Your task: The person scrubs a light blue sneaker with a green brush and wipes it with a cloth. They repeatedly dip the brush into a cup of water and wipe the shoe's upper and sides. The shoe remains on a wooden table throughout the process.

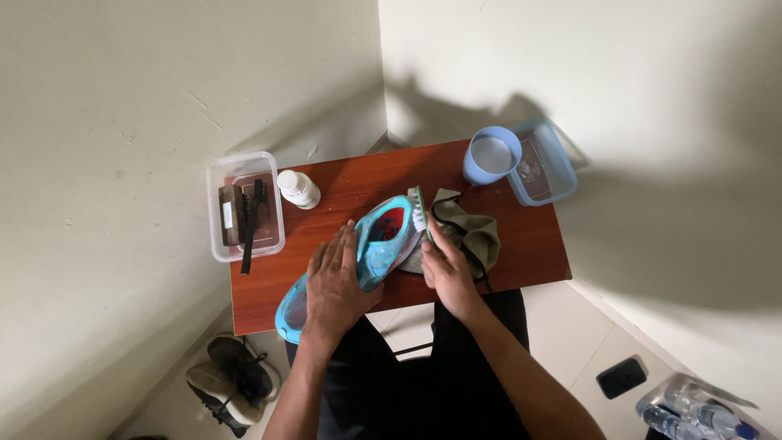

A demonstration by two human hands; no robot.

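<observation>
We press our left hand (336, 285) flat, fingers spread, on the turquoise shoe (366, 253) lying on the wooden table (529, 244). Our right hand (446, 273) grips the brush (420, 213), bristles against the shoe's heel, beside a crumpled cloth (472, 232).

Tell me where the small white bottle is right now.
In the head view the small white bottle stands at the table's far left, between the clear container and the turquoise shoe, beyond the left hand.
</observation>
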